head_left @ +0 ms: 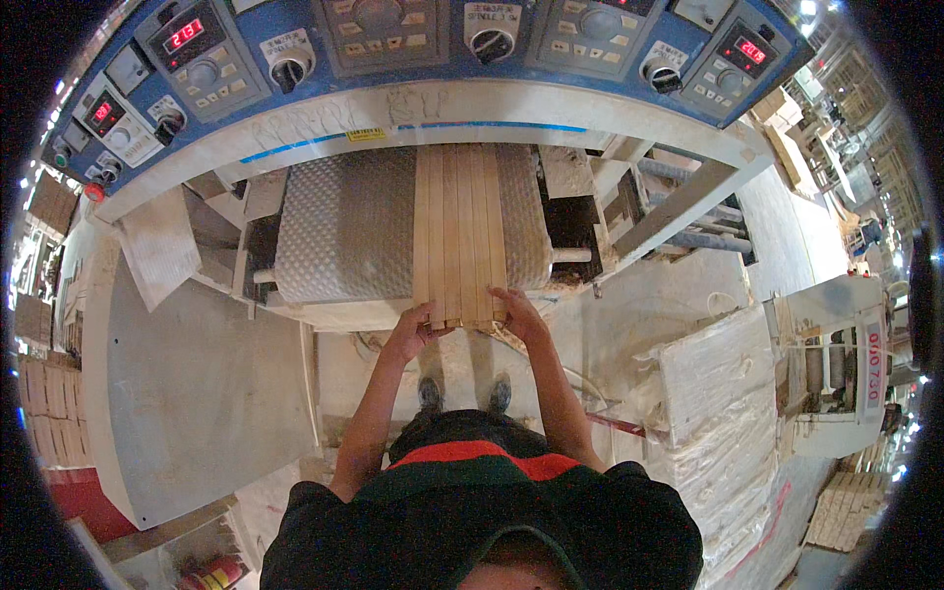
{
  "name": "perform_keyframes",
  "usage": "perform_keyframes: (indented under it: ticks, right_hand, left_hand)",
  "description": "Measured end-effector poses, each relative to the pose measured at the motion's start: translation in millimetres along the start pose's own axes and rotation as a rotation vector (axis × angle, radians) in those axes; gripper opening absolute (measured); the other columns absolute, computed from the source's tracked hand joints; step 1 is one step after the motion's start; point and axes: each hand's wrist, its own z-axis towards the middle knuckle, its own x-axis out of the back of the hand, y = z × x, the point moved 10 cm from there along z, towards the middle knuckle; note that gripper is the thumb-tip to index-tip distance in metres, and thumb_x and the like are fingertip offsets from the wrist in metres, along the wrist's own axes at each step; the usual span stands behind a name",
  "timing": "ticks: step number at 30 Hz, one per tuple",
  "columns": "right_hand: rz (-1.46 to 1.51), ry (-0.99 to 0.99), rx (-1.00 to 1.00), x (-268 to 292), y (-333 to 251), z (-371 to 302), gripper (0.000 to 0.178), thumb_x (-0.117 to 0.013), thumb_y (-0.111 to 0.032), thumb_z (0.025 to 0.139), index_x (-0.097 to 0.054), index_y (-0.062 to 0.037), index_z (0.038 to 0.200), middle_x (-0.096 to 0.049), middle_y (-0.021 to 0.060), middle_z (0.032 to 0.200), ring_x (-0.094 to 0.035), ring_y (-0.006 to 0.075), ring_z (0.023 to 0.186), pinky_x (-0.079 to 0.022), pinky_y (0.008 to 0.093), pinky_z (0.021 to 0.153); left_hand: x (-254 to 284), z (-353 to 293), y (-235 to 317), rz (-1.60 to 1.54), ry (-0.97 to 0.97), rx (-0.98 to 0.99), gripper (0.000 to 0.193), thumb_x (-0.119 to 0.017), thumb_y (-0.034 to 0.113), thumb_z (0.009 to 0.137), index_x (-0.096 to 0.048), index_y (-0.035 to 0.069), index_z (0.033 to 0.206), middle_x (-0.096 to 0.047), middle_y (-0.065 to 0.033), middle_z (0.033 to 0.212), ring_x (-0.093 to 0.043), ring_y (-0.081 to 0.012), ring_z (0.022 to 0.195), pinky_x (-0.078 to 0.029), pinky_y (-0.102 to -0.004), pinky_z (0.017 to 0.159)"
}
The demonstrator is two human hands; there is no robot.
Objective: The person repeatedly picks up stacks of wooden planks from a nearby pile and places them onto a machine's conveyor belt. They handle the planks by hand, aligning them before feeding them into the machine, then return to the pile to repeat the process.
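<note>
Several long wooden strips [459,231] lie side by side on a textured conveyor belt [344,226], their near ends sticking out past its front edge toward me. At the near left corner of the bundle, my left hand [414,332] is closed round the strips. My right hand [515,313] grips the opposite corner, its fingers on top of the outer strip. The far ends of the strips run under the machine's pale frame [423,108] and are hidden there.
A blue control panel [413,61] with knobs and red displays spans the far side. To the left stands a grey table [206,383]; on the right are a plastic-wrapped stack [713,393] and a pale machine [836,364]. A red button [94,192] sits at the panel's left end.
</note>
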Motion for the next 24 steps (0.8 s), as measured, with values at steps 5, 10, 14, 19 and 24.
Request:
perform_keyframes:
  ticks: [5,10,14,19,24]
  right_hand:
    - [0.042,-0.043,-0.003,-35.5,-9.1,-24.0,0.039,-0.061,-0.023,0.085,-0.053,0.0057,0.11,-0.061,0.0134,0.101,-0.064,0.0229,0.085,-0.056,0.035,0.073]
    - [0.059,-0.071,0.037,-40.6,-13.7,-23.8,0.041,-0.058,-0.024,0.088,-0.05,0.0082,0.113,-0.059,0.0184,0.105,-0.062,0.0273,0.091,-0.056,0.0366,0.076]
    - [-0.221,-0.159,0.239,-17.2,-21.5,-13.9,0.038,-0.053,-0.02,0.091,-0.048,0.0104,0.114,-0.058,0.0214,0.106,-0.062,0.0299,0.092,-0.055,0.0382,0.082]
    - [0.243,-0.144,0.063,-49.5,-13.9,-25.0,0.036,-0.049,-0.018,0.093,-0.048,0.0108,0.114,-0.057,0.023,0.107,-0.061,0.0314,0.094,-0.054,0.0378,0.085]
    - [0.3,-0.204,0.122,-42.6,-15.6,-32.3,0.037,-0.047,-0.02,0.094,-0.047,0.0084,0.118,-0.057,0.0231,0.111,-0.06,0.0318,0.099,-0.052,0.0382,0.088]
  left_hand:
    - [-0.3,-15.5,11.3,-0.025,0.014,-0.034,0.041,-0.06,0.024,0.084,-0.047,-0.003,0.113,-0.057,-0.0191,0.107,-0.058,-0.0341,0.103,-0.05,-0.0471,0.089]
    - [-4.7,-14.8,12.9,-0.042,0.013,-0.038,0.037,-0.06,0.023,0.086,-0.048,-0.002,0.11,-0.057,-0.0215,0.107,-0.059,-0.035,0.102,-0.05,-0.0448,0.09]
    - [-26.0,-7.9,4.0,-0.051,-0.023,-0.015,0.039,-0.06,0.024,0.085,-0.048,-0.002,0.112,-0.056,-0.0238,0.113,-0.058,-0.0352,0.104,-0.049,-0.0433,0.091]
    - [-4.9,-14.0,5.0,-0.022,-0.022,-0.01,0.047,-0.06,0.027,0.086,-0.045,-0.003,0.119,-0.055,-0.0241,0.116,-0.057,-0.0354,0.105,-0.048,-0.0427,0.093]
    - [-13.2,-13.3,-10.7,0.014,-0.037,0.022,0.053,-0.06,0.028,0.086,-0.042,-0.004,0.124,-0.052,-0.0243,0.12,-0.056,-0.0349,0.107,-0.047,-0.0432,0.093]
